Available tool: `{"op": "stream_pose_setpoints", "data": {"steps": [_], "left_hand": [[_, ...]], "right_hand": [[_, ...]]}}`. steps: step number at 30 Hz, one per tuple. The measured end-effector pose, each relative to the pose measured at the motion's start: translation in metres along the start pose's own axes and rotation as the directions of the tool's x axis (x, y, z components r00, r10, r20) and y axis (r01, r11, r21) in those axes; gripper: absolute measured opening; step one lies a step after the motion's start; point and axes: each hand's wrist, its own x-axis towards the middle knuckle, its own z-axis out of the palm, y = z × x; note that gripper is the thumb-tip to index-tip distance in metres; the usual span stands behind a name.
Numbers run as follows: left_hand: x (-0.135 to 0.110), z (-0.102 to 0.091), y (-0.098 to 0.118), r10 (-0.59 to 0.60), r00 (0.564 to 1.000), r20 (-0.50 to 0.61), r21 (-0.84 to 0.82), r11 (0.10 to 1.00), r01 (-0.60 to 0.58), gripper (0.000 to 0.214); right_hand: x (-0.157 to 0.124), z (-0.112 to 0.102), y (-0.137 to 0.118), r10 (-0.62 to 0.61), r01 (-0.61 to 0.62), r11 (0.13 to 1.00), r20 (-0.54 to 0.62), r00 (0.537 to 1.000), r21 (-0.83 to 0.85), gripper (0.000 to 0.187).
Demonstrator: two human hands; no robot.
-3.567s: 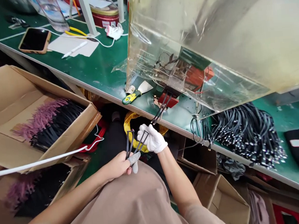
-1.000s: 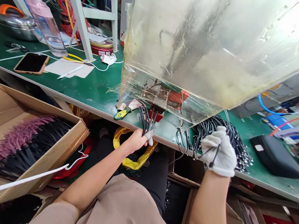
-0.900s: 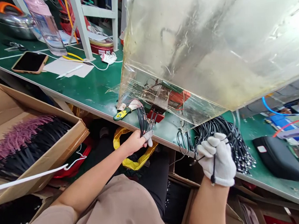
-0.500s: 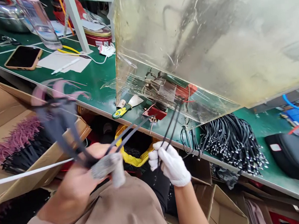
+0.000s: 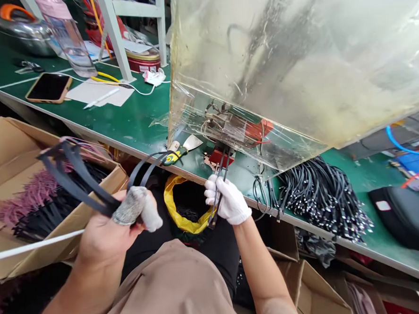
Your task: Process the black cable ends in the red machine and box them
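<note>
My left hand (image 5: 107, 234), with grey cloth finger covers on its thumb and a finger, is closed around a looped bunch of flat black cables (image 5: 86, 183). Some of their ends stretch toward the bench edge. My right hand (image 5: 231, 203), in a white glove, pinches two thin black cables (image 5: 226, 164). These run up in front of a small red metal fixture (image 5: 221, 157) at the bench edge, and their lower ends hang below the fingers. A scraper with a green and yellow handle (image 5: 176, 155) lies left of the fixture.
A large clear plastic cover (image 5: 278, 67) overhangs the fixture. Below the bench edge sits a yellow-rimmed bag (image 5: 173, 207). A cardboard box (image 5: 2, 136) of cables stands left; a pile of black cables (image 5: 322, 197) lies right. A phone (image 5: 49, 87) and bottle (image 5: 71, 42) rest at back left.
The cables in my right hand have shifted left, from beside the red fixture to in front of it. The bunch in my left hand has swung lower, and its blur has gone.
</note>
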Motion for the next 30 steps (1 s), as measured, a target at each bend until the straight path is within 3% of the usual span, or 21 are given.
{"op": "stream_pose_setpoints", "data": {"steps": [3,8,15,30], "left_hand": [[0.006,0.008,-0.001,0.062,0.997,-0.051,-0.005,0.998,-0.062,0.058],[0.008,0.0,-0.012,-0.009,0.998,-0.055,0.003,1.0,0.009,0.052],[0.006,-0.013,-0.021,-0.074,0.997,0.027,-0.008,0.997,0.074,0.048],[0.0,-0.011,-0.016,-0.085,0.993,0.08,-0.03,0.996,0.088,0.045]], "right_hand": [[0.023,0.008,-0.02,-0.039,0.037,0.997,0.023,0.999,0.066,0.022],[0.047,0.011,-0.038,-0.016,0.021,0.989,-0.036,0.999,0.143,0.002],[0.057,0.012,-0.048,0.065,-0.031,0.971,-0.135,0.989,0.236,0.012],[0.065,0.004,-0.051,0.103,-0.068,0.963,-0.122,0.987,0.261,0.017]]}}
